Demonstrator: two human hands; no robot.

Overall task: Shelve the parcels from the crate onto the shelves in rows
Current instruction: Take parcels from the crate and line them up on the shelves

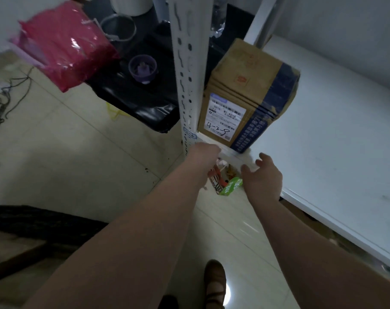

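Note:
A brown cardboard parcel [245,92] with blue tape and a white label marked "4-3-9" stands on the white shelf [323,141], at its left end against the perforated upright post [185,74]. My left hand [204,153] is at the shelf's front edge just below the parcel's label; its fingers are hidden. To the right of the parcel's front corner, my right hand [262,177] hovers at the shelf edge with fingers spread and nothing in it. Neither hand touches the parcel.
A pink plastic bag [64,45] hangs at the upper left. A black-covered surface [133,99] holds a purple cup [142,69]. Cables [2,103] lie on the tiled floor. Wrappers [225,184] lie under the shelf. A dark-rimmed container [33,221] sits lower left, my shoe [215,284] below.

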